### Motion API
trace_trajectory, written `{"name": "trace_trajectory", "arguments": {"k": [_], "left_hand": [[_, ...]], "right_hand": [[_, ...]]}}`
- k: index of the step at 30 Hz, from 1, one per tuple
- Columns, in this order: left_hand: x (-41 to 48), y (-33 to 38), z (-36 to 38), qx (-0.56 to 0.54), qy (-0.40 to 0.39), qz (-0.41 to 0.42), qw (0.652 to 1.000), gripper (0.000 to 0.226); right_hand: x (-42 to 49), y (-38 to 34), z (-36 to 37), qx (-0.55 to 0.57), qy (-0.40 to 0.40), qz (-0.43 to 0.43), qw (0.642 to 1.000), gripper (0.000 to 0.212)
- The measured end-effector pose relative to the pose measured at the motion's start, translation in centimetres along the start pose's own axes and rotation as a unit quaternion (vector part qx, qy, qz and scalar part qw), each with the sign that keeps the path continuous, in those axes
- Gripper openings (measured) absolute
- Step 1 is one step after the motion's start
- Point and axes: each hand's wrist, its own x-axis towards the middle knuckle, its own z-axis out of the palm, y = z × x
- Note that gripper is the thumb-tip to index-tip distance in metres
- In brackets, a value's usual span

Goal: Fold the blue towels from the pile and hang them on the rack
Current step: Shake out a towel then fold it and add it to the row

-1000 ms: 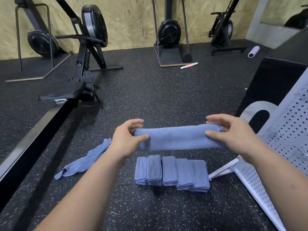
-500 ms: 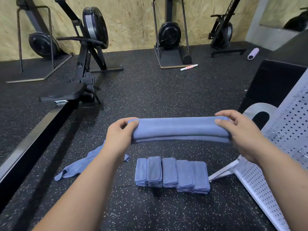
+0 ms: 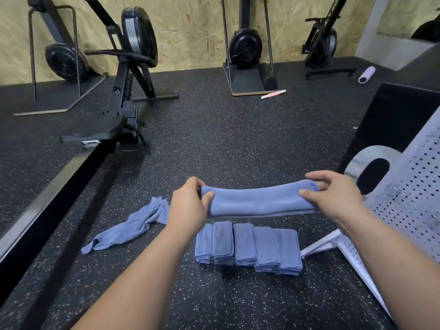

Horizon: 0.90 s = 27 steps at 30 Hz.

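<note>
I hold a blue towel [image 3: 259,200], folded into a long narrow band, stretched level in the air above the floor. My left hand [image 3: 189,206] pinches its left end and my right hand [image 3: 333,194] pinches its right end. Below it, a row of several folded blue towels [image 3: 248,248] lies side by side on the black rubber floor. One crumpled, unfolded blue towel [image 3: 133,225] lies on the floor to the left. A white perforated metal rack [image 3: 409,201] leans at the right edge, close to my right hand.
A rowing machine [image 3: 123,96] and its long black rail [image 3: 47,198] run along the left. More rowers stand upright against the plywood wall. A black box [image 3: 392,115] sits behind the rack. A pink-and-white stick [image 3: 273,94] and a purple roller [image 3: 366,74] lie far off.
The towel rose a little, then came back down and slightly nearer. My fingers shifted on both ends; the towel stays folded and taut between my hands.
</note>
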Motion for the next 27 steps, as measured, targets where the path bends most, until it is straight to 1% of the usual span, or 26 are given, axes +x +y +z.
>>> {"name": "trace_trajectory", "arguments": {"k": [2,4,5,7,9,11,13,14,15,16,17,19,20,21,22,23,24,25,26,27], "left_hand": [[-0.5,0.9,0.8,-0.027,-0.006,-0.019,0.999,0.021],[-1.0,2.2,1.7,-0.056,-0.009,-0.039,0.998,0.031],[-1.3,2.9,2.2,-0.078,-0.012,-0.044,0.996,0.031],[-2.3,4.2,3.4,-0.167,-0.027,-0.063,0.984,0.028],[-3.4,5.6,4.3,-0.284,-0.050,-0.105,0.952,0.031],[-4.0,6.7,4.9,-0.393,-0.065,-0.146,0.906,0.023],[-3.9,6.8,5.0,-0.468,-0.056,-0.176,0.864,0.021],[-3.7,6.7,4.9,-0.484,-0.045,-0.186,0.854,0.026],[-3.4,6.4,4.8,-0.487,-0.038,-0.191,0.851,0.034],[-3.2,6.0,4.7,-0.480,-0.037,-0.190,0.856,0.040],[-3.1,5.7,4.6,-0.469,-0.035,-0.190,0.862,0.041],[-2.9,5.1,4.5,-0.460,-0.023,-0.200,0.865,0.032],[-2.8,4.8,4.4,-0.466,-0.023,-0.200,0.862,0.028],[-2.8,4.8,4.3,-0.479,-0.033,-0.200,0.854,0.026],[-2.8,4.9,4.1,-0.495,-0.053,-0.200,0.844,0.024],[-2.9,5.0,3.9,-0.513,-0.079,-0.202,0.831,0.021],[-3.0,5.2,3.6,-0.530,-0.108,-0.206,0.815,0.017],[-3.1,5.3,3.3,-0.543,-0.133,-0.214,0.801,0.013],[-3.2,5.1,3.0,-0.541,-0.153,-0.218,0.798,0.013],[-3.2,4.7,2.9,-0.520,-0.168,-0.213,0.810,0.017]], "right_hand": [[-0.4,-0.7,0.9,-0.040,0.028,-0.033,0.998,0.039],[-1.3,-2.0,1.9,-0.052,0.037,-0.080,0.995,0.040],[-2.0,-2.8,2.5,-0.044,0.036,-0.106,0.993,0.041],[-3.7,-4.2,3.9,-0.017,0.019,-0.150,0.988,0.044],[-5.5,-5.2,5.6,-0.011,-0.010,-0.187,0.982,0.046],[-6.8,-5.4,6.9,-0.023,-0.023,-0.202,0.979,0.048],[-7.3,-5.3,7.7,-0.016,-0.042,-0.192,0.980,0.047],[-7.5,-5.1,7.9,0.007,-0.059,-0.183,0.981,0.046],[-7.5,-4.9,8.1,0.044,-0.074,-0.176,0.981,0.043],[-7.5,-4.8,8.3,0.079,-0.083,-0.166,0.979,0.041],[-7.4,-4.6,8.4,0.105,-0.082,-0.157,0.979,0.040],[-6.7,-4.3,8.6,0.110,-0.032,-0.146,0.983,0.036],[-6.3,-4.1,8.6,0.093,0.001,-0.138,0.986,0.031],[-5.7,-3.8,8.6,0.080,0.017,-0.120,0.989,0.029],[-5.3,-4.1,8.4,0.077,0.003,-0.083,0.994,0.035],[-4.9,-4.2,8.3,0.110,-0.031,-0.037,0.993,0.045],[-4.7,-4.4,8.3,0.166,-0.072,0.012,0.983,0.049],[-4.3,-4.3,8.5,0.216,-0.108,0.047,0.969,0.045],[-4.4,-4.6,8.6,0.243,-0.130,0.063,0.959,0.038],[-4.5,-4.8,8.7,0.242,-0.137,0.066,0.958,0.033]]}}
